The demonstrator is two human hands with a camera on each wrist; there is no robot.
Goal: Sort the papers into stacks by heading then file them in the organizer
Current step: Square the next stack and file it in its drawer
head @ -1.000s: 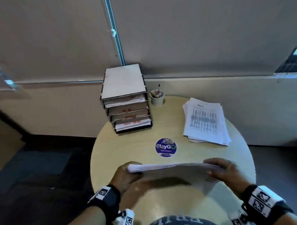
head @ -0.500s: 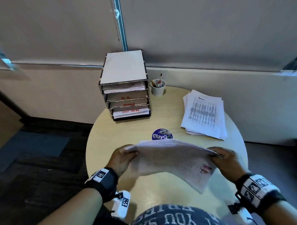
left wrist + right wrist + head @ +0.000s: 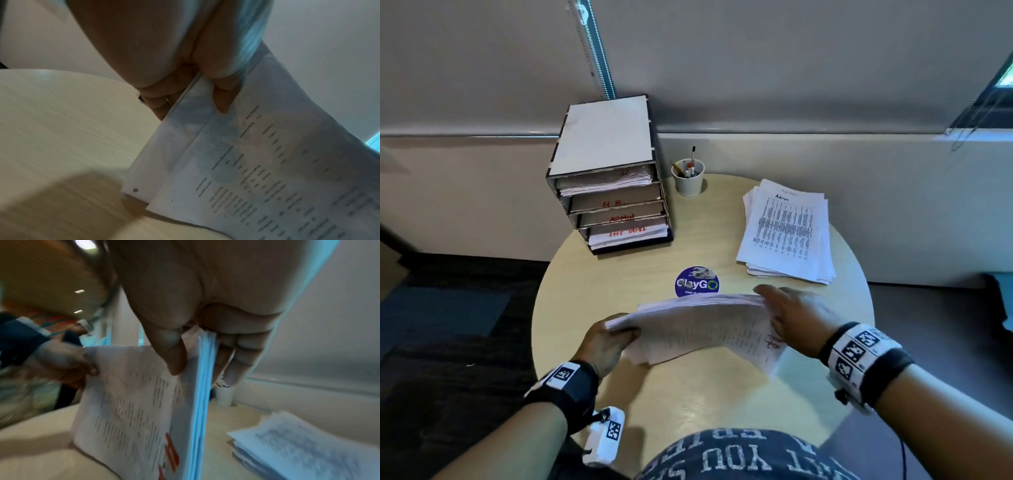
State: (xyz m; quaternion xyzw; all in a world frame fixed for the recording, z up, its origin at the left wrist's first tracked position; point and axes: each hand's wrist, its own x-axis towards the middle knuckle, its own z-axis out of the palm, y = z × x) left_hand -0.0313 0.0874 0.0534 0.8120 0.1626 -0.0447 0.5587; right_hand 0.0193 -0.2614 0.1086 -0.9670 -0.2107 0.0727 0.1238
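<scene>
Head view: left hand [image 3: 606, 346] and right hand [image 3: 796, 317] pinching opposite ends of an HR-headed paper stack [image 3: 702, 329], thumbs on top, raised just above the round table [image 3: 599, 274], near the ClayGo sticker [image 3: 697, 282]. Beyond the sticker, the organizer [image 3: 613, 178]; right of it, the Admin stack [image 3: 787, 233]. Likely filing step; next, sliding into the H.R. slot [image 3: 616, 202].

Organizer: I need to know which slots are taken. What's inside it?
The organizer holds paper in its top and bottom slots. The two middle slots, marked H.R. and ADMIN, look empty at the front; their depths are hidden.
</scene>
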